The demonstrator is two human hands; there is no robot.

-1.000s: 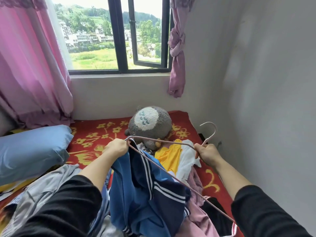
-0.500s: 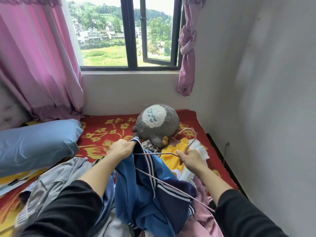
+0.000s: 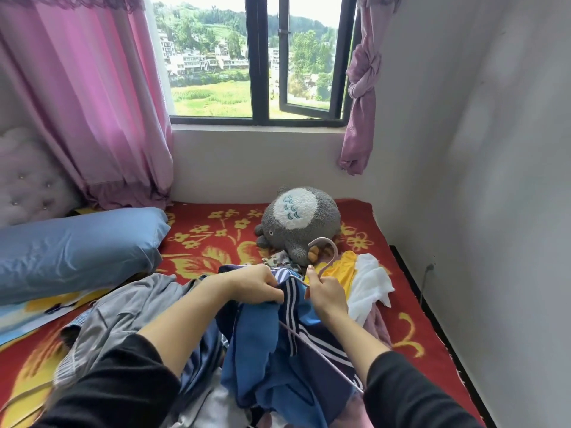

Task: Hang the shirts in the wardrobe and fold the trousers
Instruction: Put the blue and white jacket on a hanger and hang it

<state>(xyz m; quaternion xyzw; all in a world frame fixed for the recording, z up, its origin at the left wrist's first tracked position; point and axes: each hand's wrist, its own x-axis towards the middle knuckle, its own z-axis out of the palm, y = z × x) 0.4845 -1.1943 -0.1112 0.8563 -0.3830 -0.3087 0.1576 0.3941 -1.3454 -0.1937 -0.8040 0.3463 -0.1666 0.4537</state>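
Blue shirt (image 3: pixel 272 344) with white stripes sits mid-frame, bunched over the clothes pile on the bed (image 3: pixel 411 335). Its upper edge is gathered at the hands; the rest drapes down toward the camera in loose folds.

Hanger (image 3: pixel 321 264), pale pink and thin: hook curls up above the right hand, in front of the plush toy. One arm of it runs down and right across the shirt toward the right sleeve. Whether the other arm is inside the shirt cannot be told; cloth hides it.

Left hand (image 3: pixel 256 284): fingers curled tight on the shirt's striped edge, knuckles up. Right hand (image 3: pixel 327 291): fingers closed around the hanger's neck just below the hook, thumb pointing up along it. The two hands are just beside each other, not clearly touching. Both forearms bare, black sleeves (image 3: pixel 117 384) pushed up.

Around the shirt: grey garment (image 3: pixel 123 316) spread to the left, partly under the left arm. Yellow cloth (image 3: pixel 340 268) and white cloth (image 3: pixel 369 285) lie to the right of the right hand, touching each other. Pink cloth (image 3: pixel 375 325) shows below the white one.

Further out: grey plush toy (image 3: pixel 301 220) on the red flowered blanket, near the wall. Blue pillow (image 3: pixel 74 245) at left. Pink curtains (image 3: pixel 86 97) flank the window (image 3: pixel 259 57), one pane swung open.
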